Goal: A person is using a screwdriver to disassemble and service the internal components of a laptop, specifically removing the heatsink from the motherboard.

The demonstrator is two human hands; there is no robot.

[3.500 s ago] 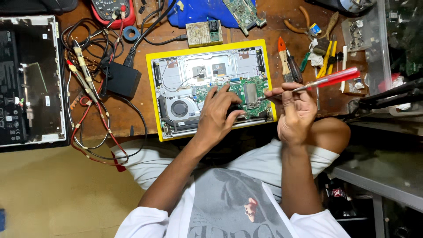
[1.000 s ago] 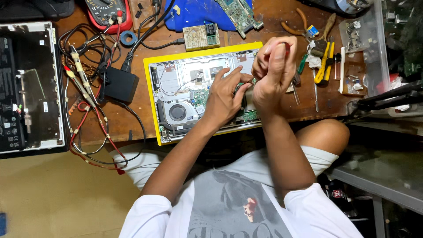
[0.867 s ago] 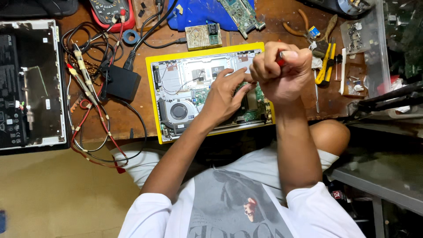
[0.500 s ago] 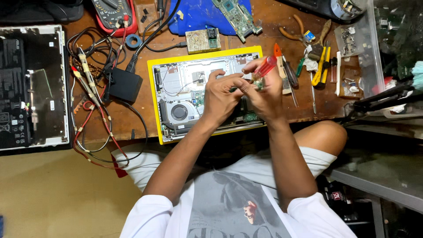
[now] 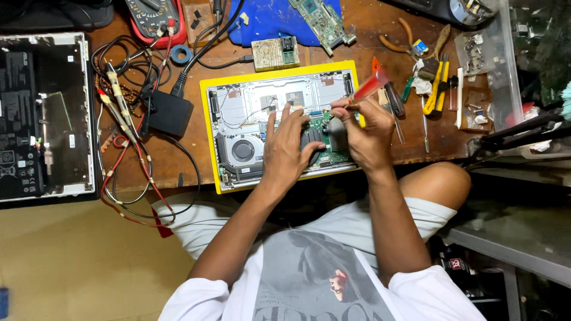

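An opened laptop (image 5: 256, 101) with a yellow rim lies on the wooden bench, its fan, green board and silver shell exposed. My left hand (image 5: 288, 148) rests flat on the board near the middle, fingers spread. My right hand (image 5: 366, 134) grips a red-handled screwdriver (image 5: 369, 88), its tip pointing down into the right part of the laptop beside my left fingertips. The screwdriver's tip is hidden behind my fingers.
Pliers and several screwdrivers (image 5: 431, 83) lie to the right. A black power brick (image 5: 169, 113) with red and black leads sits to the left, a second opened laptop (image 5: 44, 113) further left. A multimeter (image 5: 151, 18), a blue mat (image 5: 270, 21) and loose circuit boards (image 5: 273, 53) lie behind.
My right hand has come down from in front of the camera to the laptop's right side with the screwdriver. My left hand has settled flat on the board.
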